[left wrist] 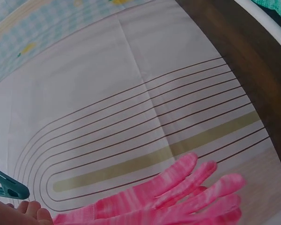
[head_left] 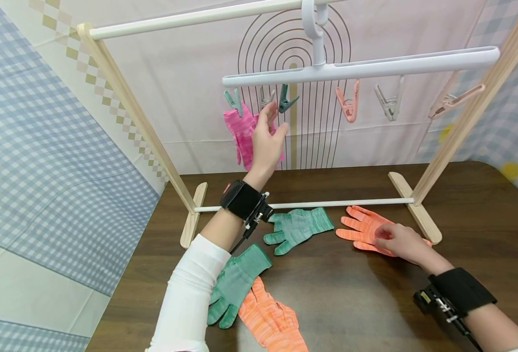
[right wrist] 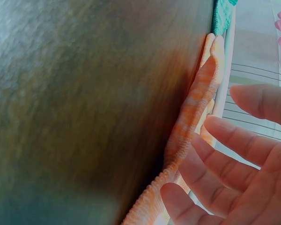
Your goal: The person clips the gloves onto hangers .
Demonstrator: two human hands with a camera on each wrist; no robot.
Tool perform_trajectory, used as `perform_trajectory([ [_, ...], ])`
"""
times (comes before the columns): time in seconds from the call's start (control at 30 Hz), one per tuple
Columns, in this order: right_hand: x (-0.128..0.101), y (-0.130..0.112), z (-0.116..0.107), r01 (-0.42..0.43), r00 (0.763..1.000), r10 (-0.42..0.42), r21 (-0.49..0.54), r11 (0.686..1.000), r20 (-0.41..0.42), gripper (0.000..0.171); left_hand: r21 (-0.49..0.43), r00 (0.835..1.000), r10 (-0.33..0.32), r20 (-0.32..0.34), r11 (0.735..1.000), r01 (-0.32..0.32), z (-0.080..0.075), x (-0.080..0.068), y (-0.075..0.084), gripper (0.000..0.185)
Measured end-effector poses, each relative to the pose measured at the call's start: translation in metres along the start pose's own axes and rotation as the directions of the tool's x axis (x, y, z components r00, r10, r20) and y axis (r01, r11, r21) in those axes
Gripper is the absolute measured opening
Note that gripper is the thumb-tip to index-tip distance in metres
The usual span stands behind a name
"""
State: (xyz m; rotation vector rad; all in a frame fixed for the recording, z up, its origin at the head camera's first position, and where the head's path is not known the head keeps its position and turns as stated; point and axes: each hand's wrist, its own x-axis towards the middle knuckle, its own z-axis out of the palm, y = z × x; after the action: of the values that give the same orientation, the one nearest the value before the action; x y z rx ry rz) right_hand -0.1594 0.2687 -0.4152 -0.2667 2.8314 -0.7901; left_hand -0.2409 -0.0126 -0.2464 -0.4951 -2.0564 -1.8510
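Note:
My left hand [head_left: 267, 142] is raised under the white hanger [head_left: 360, 71], its fingertips at a grey clip [head_left: 265, 98] and its thumb spread apart. Pink gloves [head_left: 239, 128] hang there, one from a light green clip [head_left: 234, 101]; the hand partly hides the other pink fabric. In the left wrist view the pink glove fingers [left wrist: 178, 183] dangle beside the hand, close to a dark green clip [left wrist: 9, 185]. Over an orange glove [head_left: 362, 227] on the table, my right hand [head_left: 401, 239] hovers with loosely bent fingers; the right wrist view shows its fingertips beside the orange knit [right wrist: 192, 112].
A wooden stand [head_left: 140, 122] with white rods holds the hanger. Pink [head_left: 349, 105], grey [head_left: 391, 103] and beige [head_left: 454, 100] clips hang on its right half. Two green gloves [head_left: 300, 227] and another orange glove [head_left: 272, 318] lie on the dark table [head_left: 342, 303].

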Motion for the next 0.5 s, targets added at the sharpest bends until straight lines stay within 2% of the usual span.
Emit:
perform_trajectory([
  [0.33,0.0,0.001,0.001,-0.001,1.0,0.001,0.005,1.0,0.004,0.029,0.114,0.998,-0.051,0.037,0.992,0.046,0.005,0.001,0.016,0.055],
  [0.4,0.001,0.002,0.001,-0.003,1.0,0.003,0.002,1.0,0.005,0.03,0.126,0.998,-0.053,0.039,0.991,0.048,0.006,0.002,0.017,0.055],
  [0.5,0.001,0.002,0.001,-0.005,1.0,0.005,0.002,1.0,0.008,0.03,0.138,0.998,-0.052,0.041,0.989,0.046,0.007,0.009,0.009,0.057],
])
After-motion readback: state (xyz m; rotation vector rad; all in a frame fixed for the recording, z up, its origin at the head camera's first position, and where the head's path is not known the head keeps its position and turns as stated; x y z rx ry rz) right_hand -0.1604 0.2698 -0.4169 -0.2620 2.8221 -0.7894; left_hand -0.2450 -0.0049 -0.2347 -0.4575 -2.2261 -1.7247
